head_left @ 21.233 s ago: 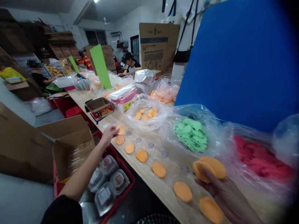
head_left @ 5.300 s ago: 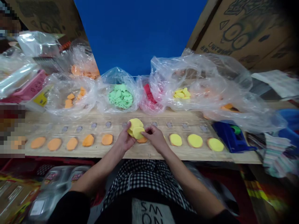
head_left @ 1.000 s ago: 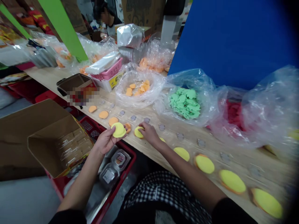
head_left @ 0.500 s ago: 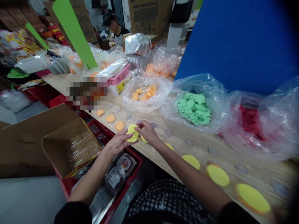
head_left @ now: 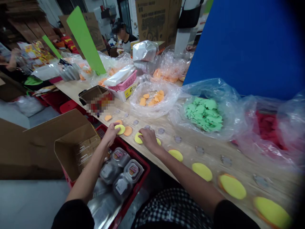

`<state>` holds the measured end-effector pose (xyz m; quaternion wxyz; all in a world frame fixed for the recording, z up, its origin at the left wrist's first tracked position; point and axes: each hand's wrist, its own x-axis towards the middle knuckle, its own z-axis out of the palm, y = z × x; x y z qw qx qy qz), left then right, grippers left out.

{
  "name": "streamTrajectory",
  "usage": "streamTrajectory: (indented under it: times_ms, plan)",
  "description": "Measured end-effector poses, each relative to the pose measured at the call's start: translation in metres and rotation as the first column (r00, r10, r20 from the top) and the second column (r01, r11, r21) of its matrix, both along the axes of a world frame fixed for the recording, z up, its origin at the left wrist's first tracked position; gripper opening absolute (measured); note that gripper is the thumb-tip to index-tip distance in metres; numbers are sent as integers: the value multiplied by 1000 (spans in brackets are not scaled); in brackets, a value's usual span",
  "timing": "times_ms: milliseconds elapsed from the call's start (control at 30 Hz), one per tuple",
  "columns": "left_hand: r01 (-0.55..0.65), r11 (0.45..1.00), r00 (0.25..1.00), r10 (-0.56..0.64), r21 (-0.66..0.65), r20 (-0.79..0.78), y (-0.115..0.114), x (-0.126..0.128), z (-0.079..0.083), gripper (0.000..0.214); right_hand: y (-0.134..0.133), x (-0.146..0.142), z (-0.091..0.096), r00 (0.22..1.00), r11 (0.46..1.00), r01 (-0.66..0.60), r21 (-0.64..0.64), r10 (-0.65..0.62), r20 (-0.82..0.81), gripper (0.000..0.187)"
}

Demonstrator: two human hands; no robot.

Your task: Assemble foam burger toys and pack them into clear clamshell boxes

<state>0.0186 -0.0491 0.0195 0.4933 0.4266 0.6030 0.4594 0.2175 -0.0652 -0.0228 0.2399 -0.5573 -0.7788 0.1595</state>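
Note:
My left hand (head_left: 110,134) is closed on a yellow disc (head_left: 120,129), held above the row of pieces on the wooden table. Close beside it lie an orange disc (head_left: 128,131) and, partly covered, a second orange one. My right hand (head_left: 149,140) has its fingertips pinched at the edge of another yellow disc (head_left: 138,138), which is low over or on the row; I cannot tell whether it rests there. Toward the near right, more yellow discs (head_left: 202,171) lie in line, some with orange showing beneath. Small clear-grey pieces (head_left: 178,139) form a parallel row behind.
Clear bags hold orange pieces (head_left: 156,98), green pieces (head_left: 203,114) and red pieces (head_left: 269,127). A red crate (head_left: 145,168) with clear plastic tubs stands below the table edge, beside an open cardboard box (head_left: 76,127). A blue panel (head_left: 247,47) rises behind. One person (head_left: 127,39) sits farther back.
My hands, together at one yellow disc before, are now apart. The left has shifted left with a yellow disc; the right is at another in the row. The view has shifted slightly.

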Motion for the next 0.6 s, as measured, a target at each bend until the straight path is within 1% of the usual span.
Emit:
streamTrajectory:
  times_ms: [67, 133, 200, 300, 400, 467, 533, 567, 600]
  plan:
    - [101, 993, 979, -88, 61, -186, 11, 0, -6, 30, -5, 4, 6, 999, 998, -26, 61, 24, 36, 15]
    - [199, 977, 937, -165, 79, -308, 22, 2, -10, 29, -11, 11, 12, 999, 993, -33, 110, 29, 43, 16]
    - [249, 966, 909, -210, 64, -359, 31, 4, -14, 30, -16, 20, 18, 999, 991, -43, 130, 38, 38, 16]
    - [287, 957, 874, -249, 30, -417, 40, 7, -16, 32, -22, 37, 26, 998, 989, -53, 140, 50, 26, 13]
    - [313, 950, 833, -264, 21, -486, 42, 10, -12, 28, -30, 60, 35, 1000, 988, -6, 157, 4, 15, 12]
    - [342, 939, 787, -278, 16, -551, 39, 13, -8, 24, -38, 82, 45, 999, 983, 34, 180, -35, 3, 12]
    - [370, 929, 630, -266, -20, -730, 38, 14, -5, 21, -48, 112, 57, 996, 972, 87, 220, -84, -21, 12]
    - [395, 919, 569, -253, -10, -783, 39, 15, -4, 21, -53, 129, 64, 991, 960, 131, 249, -124, -43, 13]
    - [425, 905, 532, -242, 9, -811, 42, 16, -4, 22, -58, 149, 72, 982, 941, 186, 283, -173, -72, 14]
